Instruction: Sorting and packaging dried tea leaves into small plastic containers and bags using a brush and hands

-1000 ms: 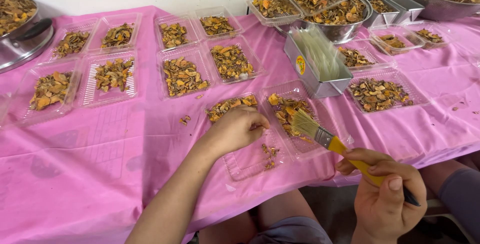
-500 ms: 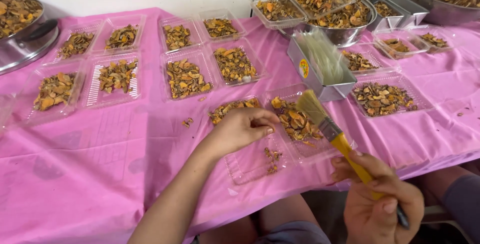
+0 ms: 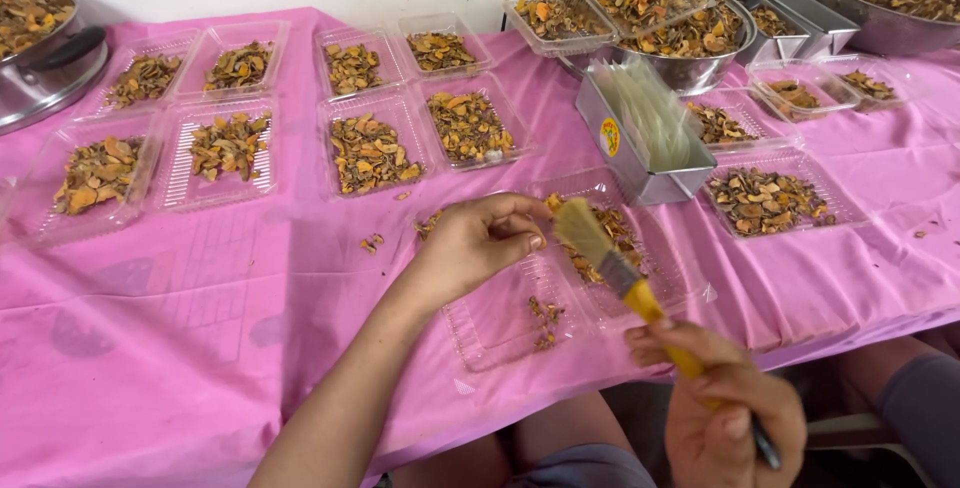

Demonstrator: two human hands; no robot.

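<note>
My right hand (image 3: 728,408) grips a yellow-handled paintbrush (image 3: 618,270), whose pale bristles hang over an open clear plastic clamshell box (image 3: 500,323) at the table's front edge. My left hand (image 3: 480,243) rests on the box's far side with fingers curled and pinched near the bristles. The box's right half holds dried orange-brown pieces (image 3: 610,238); a few crumbs (image 3: 545,316) lie in its near half. Whether the pinched fingers hold a piece is too small to tell.
A pink cloth (image 3: 200,348) covers the table. Several clear trays of dried pieces (image 3: 368,153) sit in rows at the back. A metal tin with clear bags (image 3: 645,133), steel bowls (image 3: 690,43) and a pot (image 3: 40,48) stand along the far side.
The brush has moved left and down, its bristles now close to my left hand's fingertips. My right hand has risen a little. The left hand stays on the box.
</note>
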